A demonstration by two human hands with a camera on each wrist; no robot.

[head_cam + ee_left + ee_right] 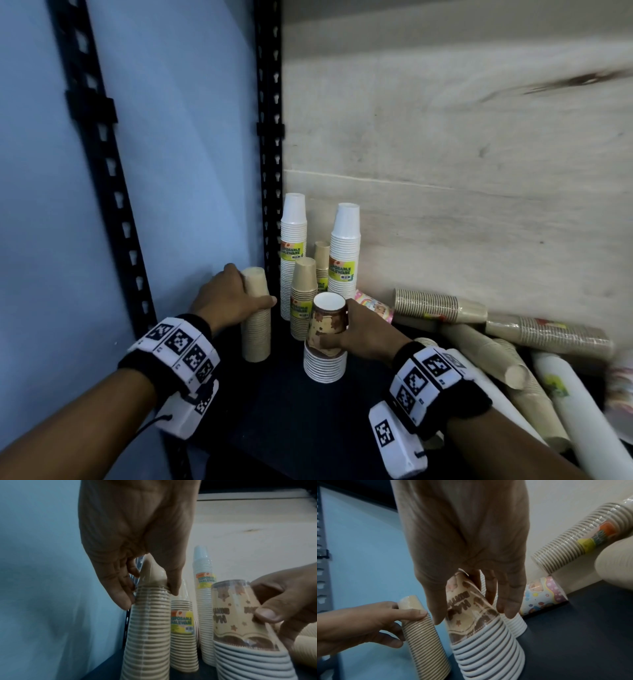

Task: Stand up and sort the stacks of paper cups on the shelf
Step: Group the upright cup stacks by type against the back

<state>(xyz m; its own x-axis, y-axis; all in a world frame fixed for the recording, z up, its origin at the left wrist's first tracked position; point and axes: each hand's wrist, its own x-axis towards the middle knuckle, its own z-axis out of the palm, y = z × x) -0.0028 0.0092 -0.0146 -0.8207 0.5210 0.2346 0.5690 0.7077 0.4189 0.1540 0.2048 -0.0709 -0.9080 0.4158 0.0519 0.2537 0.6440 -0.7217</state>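
Observation:
My left hand grips the top of a tall plain brown cup stack standing upright at the shelf's left edge; its fingers and thumb wrap the upper cups. My right hand holds a short stack of brown birthday-print cups by its top cup, upright on the dark shelf; the thumb and fingers curl round that printed stack. Behind stand two white stacks and two brown labelled stacks.
Several wrapped stacks lie on their sides at the right: brown ribbed ones, a white one and a pastel party-print one. A black slotted upright stands in the back corner. A blue wall closes the left, a pale board the back.

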